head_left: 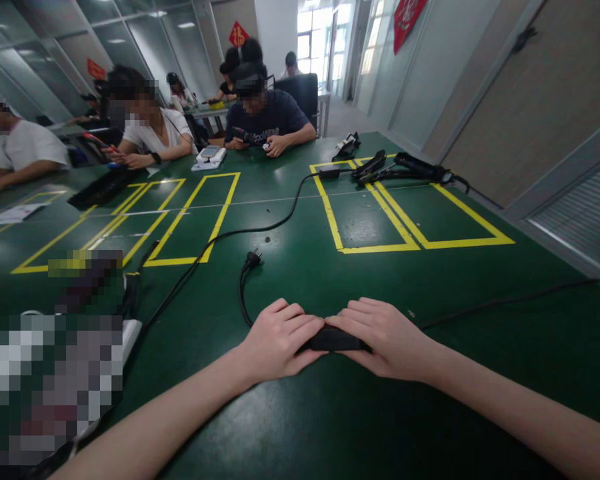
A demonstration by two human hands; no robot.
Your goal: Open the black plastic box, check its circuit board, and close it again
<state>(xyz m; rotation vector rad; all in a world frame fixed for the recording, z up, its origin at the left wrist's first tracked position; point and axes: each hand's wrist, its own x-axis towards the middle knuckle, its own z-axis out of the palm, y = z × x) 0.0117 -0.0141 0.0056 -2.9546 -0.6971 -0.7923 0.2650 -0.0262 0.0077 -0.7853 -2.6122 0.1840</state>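
Both hands, left (277,340) and right (380,337), seemingly grip a black adapter (333,340) lying between them.

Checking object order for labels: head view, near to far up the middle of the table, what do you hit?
Black adapter under the left hand and right hand → plug → yellow tape box → black tools → person in dark shirt.

Bright daylight from the far windows (314,37) glares softly off the glossy green table (300,267). Edges bow outward (wide-lens distortion), and several patches are pixelated.
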